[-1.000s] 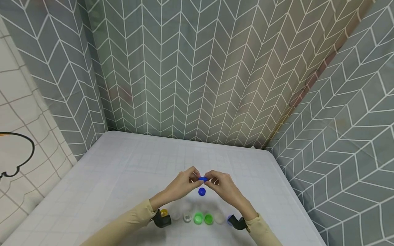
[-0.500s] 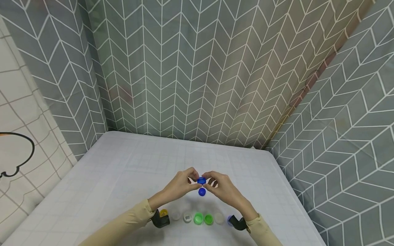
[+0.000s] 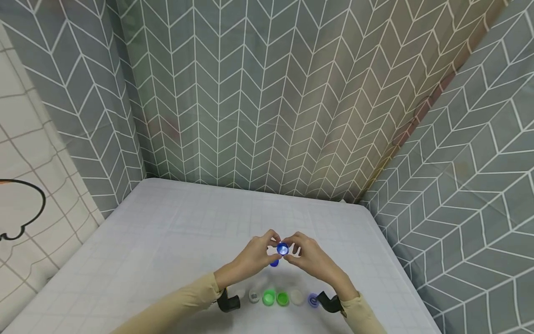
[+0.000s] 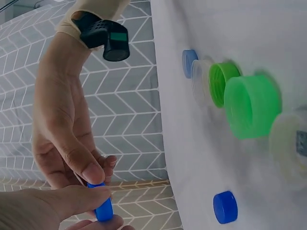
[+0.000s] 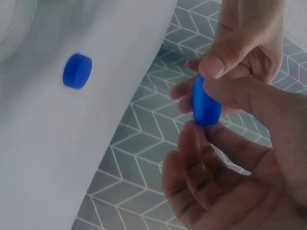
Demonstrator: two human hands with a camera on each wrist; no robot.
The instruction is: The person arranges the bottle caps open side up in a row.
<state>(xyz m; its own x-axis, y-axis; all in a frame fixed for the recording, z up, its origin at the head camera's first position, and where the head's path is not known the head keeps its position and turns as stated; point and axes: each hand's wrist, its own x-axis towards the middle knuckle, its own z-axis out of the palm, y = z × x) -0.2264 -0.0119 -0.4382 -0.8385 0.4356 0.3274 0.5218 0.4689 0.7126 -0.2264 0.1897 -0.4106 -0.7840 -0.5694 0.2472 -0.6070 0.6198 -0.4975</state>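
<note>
Both hands hold one blue bottle cap (image 3: 282,249) between them, raised off the table. In the head view its round face, with a pale centre, is turned towards the camera. My left hand (image 3: 252,255) pinches it by finger and thumb on one side, and my right hand (image 3: 314,259) pinches it on the other. The right wrist view shows the cap (image 5: 207,103) edge-on between the fingertips. A second blue cap (image 4: 225,207) lies on the table beneath the hands, partly covered in the head view.
A row of caps lies nearer the body: a whitish one (image 3: 254,295), a light green one (image 3: 269,297), a green one (image 3: 282,298), a clear one (image 3: 297,297) and a bluish one (image 3: 313,300). They stand on a white-covered table (image 3: 187,222), with patterned curtains (image 3: 250,93) behind.
The held cap has turned from edge-on to face the head camera. Both hands have shifted slightly right and nearer the body. My left wrist now hides the yellow cap.
</note>
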